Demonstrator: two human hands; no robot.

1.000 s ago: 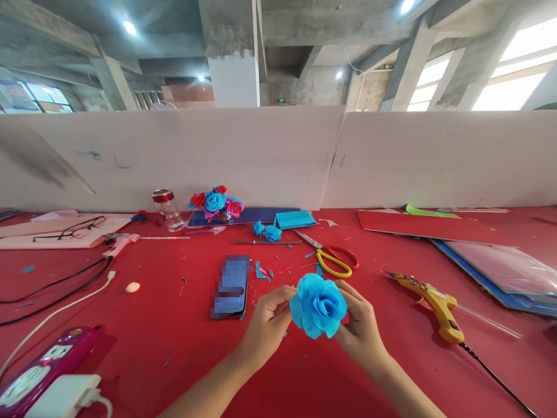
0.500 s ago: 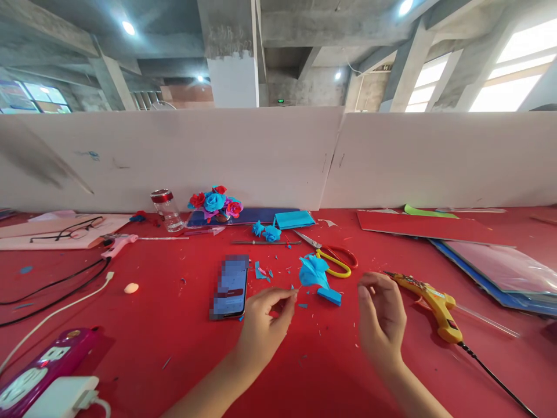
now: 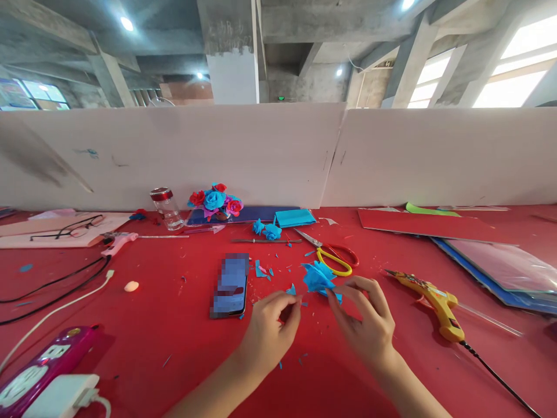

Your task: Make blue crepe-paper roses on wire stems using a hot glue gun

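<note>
My left hand is pinched shut just left of a blue paper flower; what its fingertips hold is too small to make out. My right hand has its thumb and index finger at the lower right edge of the flower, seemingly pinching there, and the fingertips hide part of the blue paper. Small blue scraps lie on the red table around the flower. Just behind it are scissors with yellow and red handles.
A phone lies left of my hands and a yellow glue gun to the right. Farther back are a paper bouquet, small blue flowers, folded blue paper and a glass jar. A purple power strip sits front left.
My right hand has moved left to the flower, and its fingers have closed toward the flower's lower edge. My left hand has shifted slightly right. The flower has turned and moved slightly right.
</note>
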